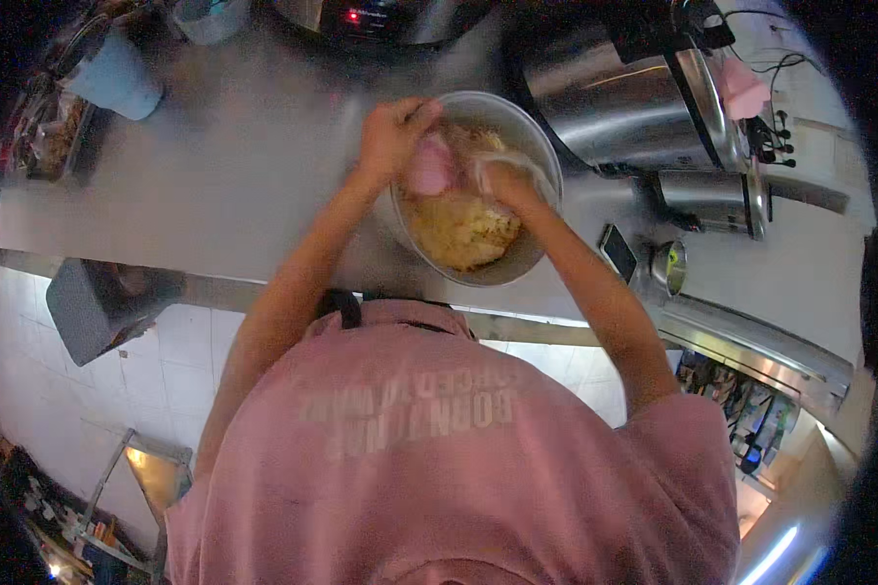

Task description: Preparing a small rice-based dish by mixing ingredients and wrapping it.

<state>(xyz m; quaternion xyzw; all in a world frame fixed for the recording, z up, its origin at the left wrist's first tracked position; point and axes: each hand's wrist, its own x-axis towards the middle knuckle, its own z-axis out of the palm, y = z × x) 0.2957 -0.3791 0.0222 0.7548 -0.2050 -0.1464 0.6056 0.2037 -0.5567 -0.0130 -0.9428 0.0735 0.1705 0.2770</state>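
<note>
A large round metal bowl [550, 139] stands on the counter before me, with a pale yellowish food mass [461, 230] in its near part. My left hand [402, 135] is at the bowl's upper left rim, fingers bent over the edge; what it grips is not clear. Just beside it, inside the bowl, is a blurred pink object [432, 167] whose kind I cannot tell. My right hand [508, 186] reaches into the bowl from the right, blurred, with something whitish and translucent about it, perhaps a plastic glove or bag. Its fingers are hidden.
Large stainless steel cookers [614, 110] stand to the right, a smaller one [706, 201] below. A phone [618, 252] and a small metal bowl [669, 268] lie near the right front edge. A light blue container [117, 77] and a clear food tray [55, 139] are at far left.
</note>
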